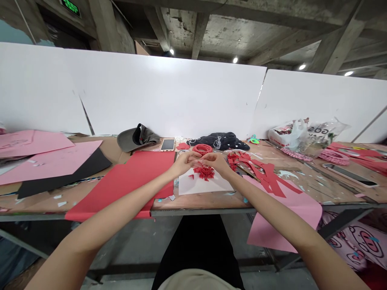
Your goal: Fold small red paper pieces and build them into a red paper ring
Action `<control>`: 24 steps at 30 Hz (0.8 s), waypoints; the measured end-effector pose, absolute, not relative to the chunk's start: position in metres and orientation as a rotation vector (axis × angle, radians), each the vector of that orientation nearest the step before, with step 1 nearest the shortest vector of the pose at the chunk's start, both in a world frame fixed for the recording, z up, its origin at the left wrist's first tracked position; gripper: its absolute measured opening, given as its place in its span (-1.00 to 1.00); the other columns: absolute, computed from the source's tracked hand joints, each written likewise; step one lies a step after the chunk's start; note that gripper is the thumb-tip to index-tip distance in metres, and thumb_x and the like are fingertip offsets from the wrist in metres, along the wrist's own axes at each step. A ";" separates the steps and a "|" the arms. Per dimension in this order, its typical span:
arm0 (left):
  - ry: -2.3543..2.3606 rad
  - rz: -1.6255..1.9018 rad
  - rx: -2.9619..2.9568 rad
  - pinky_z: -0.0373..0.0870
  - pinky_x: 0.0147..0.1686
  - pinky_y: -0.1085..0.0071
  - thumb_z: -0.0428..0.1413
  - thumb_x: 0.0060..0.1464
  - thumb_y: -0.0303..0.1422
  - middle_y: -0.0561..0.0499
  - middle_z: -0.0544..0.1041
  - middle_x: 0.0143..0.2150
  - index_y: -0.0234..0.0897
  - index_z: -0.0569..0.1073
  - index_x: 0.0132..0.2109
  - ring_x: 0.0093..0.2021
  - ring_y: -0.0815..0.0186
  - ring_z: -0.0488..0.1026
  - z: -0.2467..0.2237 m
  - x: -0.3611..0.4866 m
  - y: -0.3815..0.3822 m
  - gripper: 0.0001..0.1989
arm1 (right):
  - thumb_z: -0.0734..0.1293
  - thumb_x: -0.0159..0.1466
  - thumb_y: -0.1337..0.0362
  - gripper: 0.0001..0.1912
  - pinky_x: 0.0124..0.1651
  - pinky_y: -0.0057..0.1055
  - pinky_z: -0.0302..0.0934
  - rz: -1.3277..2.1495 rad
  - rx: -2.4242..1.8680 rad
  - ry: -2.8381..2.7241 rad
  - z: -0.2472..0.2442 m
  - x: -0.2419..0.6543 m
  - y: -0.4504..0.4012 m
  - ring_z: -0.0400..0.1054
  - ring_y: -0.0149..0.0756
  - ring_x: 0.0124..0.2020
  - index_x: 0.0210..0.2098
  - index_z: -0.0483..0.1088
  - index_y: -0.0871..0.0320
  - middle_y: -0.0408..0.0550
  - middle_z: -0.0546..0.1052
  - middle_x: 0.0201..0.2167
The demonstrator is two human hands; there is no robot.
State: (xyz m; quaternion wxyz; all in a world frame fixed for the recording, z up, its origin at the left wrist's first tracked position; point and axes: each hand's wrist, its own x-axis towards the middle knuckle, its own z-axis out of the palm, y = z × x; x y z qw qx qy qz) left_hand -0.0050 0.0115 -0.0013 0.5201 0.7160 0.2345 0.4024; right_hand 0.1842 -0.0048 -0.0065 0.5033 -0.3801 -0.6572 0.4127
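My left hand (184,162) and my right hand (216,162) meet above a white sheet (192,188) in front of me. The fingertips of both are pinched together and nearly touch. Whatever they grip is too small to make out. Right below them a heap of small folded red paper pieces (205,173) lies on the sheet. Just beyond the fingers sits a red ring-shaped coil (202,149). Cut red paper strips (269,177) lie beside my right forearm, partly over a pink sheet (284,215).
Large red paper (133,177) overhangs the table's front edge at left. Farther left lie pink sheets (60,165) and a black sheet (72,173). A cap (137,139), a phone (167,144), dark cloth (222,141) and plastic bags (290,135) stand along a white partition (169,92).
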 end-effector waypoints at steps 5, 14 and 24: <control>0.621 0.936 1.715 0.52 -0.16 0.24 0.32 -0.09 -0.29 -0.10 0.63 -0.32 -0.36 0.46 -0.10 -0.25 0.15 0.60 0.002 -0.007 0.010 -0.59 | 0.54 -0.09 0.11 -0.67 -0.41 -0.45 0.21 0.987 -0.934 -1.592 -0.006 0.183 -0.007 0.31 -0.44 -0.52 -0.46 0.51 0.22 -0.13 0.50 -0.55; 0.608 0.894 1.600 0.54 -0.21 0.24 0.40 -0.24 -0.28 -0.08 0.62 -0.39 -0.37 0.47 -0.12 -0.29 0.13 0.61 0.003 -0.009 0.012 -0.49 | 0.47 0.02 0.00 -0.64 -0.35 -0.41 0.30 1.118 -0.929 -1.591 -0.007 0.185 -0.006 0.38 -0.39 -0.47 -0.40 0.52 0.20 -0.12 0.51 -0.50; 0.605 0.918 1.779 0.52 -0.25 0.29 0.36 -0.17 -0.27 -0.06 0.61 -0.41 -0.34 0.45 0.00 -0.34 0.15 0.60 0.001 -0.007 0.009 -0.45 | 0.41 0.08 0.08 -0.72 -0.57 -0.48 0.05 0.717 -0.959 -1.790 -0.013 0.180 -0.001 0.17 -0.47 -0.65 -0.53 0.38 0.17 -0.19 0.38 -0.67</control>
